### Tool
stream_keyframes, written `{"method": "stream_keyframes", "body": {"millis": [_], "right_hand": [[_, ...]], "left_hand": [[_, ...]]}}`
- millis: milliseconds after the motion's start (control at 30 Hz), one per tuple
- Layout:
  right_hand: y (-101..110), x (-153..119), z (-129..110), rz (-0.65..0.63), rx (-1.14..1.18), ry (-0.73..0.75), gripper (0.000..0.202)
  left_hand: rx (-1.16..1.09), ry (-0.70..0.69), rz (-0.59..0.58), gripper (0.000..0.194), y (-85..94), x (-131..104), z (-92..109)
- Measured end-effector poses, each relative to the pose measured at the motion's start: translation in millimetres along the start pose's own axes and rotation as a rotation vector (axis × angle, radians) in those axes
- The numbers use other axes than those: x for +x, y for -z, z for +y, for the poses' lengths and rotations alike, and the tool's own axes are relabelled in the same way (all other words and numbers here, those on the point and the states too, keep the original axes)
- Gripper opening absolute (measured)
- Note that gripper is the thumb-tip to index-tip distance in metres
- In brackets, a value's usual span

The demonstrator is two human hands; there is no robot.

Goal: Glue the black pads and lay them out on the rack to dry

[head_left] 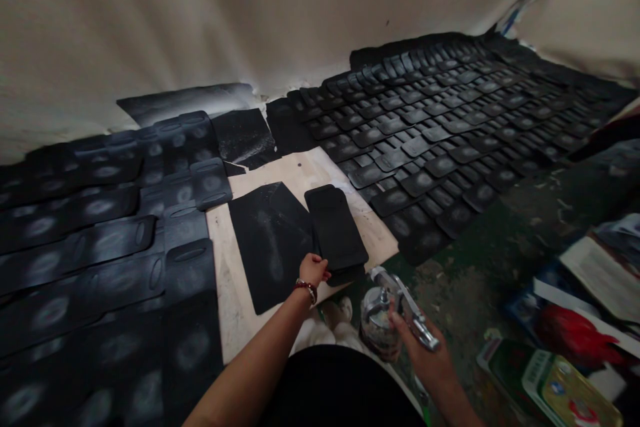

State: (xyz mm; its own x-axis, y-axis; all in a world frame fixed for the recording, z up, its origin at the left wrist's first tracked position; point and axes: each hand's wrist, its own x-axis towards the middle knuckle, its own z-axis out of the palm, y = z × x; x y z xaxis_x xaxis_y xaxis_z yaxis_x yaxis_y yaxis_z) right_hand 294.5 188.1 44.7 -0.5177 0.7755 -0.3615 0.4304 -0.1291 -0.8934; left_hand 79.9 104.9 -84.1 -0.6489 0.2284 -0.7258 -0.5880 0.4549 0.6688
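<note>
My left hand [315,269], with a beaded bracelet at the wrist, is closed at the lower left edge of a stack of black rounded pieces [337,227], fingers pinched on that edge. Beside the stack, a flat black sheet [273,243] lies on a pale board [227,300]. My right hand [423,347] is wrapped round the handle of a metal spray gun [407,310], whose cup [380,327] hangs at its left. The gun's nozzle points toward the board's lower right corner.
Rows of overlapping black pieces cover the floor at left [110,240] and right [430,127]. Pale sheeting [200,20] hangs behind. At lower right are a green and yellow can [550,380] and a red crumpled item [575,337].
</note>
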Motion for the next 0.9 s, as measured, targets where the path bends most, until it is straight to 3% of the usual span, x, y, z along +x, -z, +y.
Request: {"method": "stream_keyframes", "body": {"millis": [267,433,633,900], "right_hand": [[12,-1,12,-0.023,0.018,-0.073,0.042],[7,-1,11,-0.071,0.028,-0.090,0.044],[-2,9,-4,-0.026,-0.001,-0.013,0.041],[9,7,5,-0.053,-0.042,-0.063,0.041]], "left_hand": [[-0.128,-0.025,-0.028,0.017,2.8,-2,-8],[-0.153,-0.010,-0.022,0.017,2.7,-3,-6],[-0.142,-0.009,-0.018,0.015,2.3,-4,-4],[-0.069,-0.038,-0.024,0.014,0.6,-2,-1]]}}
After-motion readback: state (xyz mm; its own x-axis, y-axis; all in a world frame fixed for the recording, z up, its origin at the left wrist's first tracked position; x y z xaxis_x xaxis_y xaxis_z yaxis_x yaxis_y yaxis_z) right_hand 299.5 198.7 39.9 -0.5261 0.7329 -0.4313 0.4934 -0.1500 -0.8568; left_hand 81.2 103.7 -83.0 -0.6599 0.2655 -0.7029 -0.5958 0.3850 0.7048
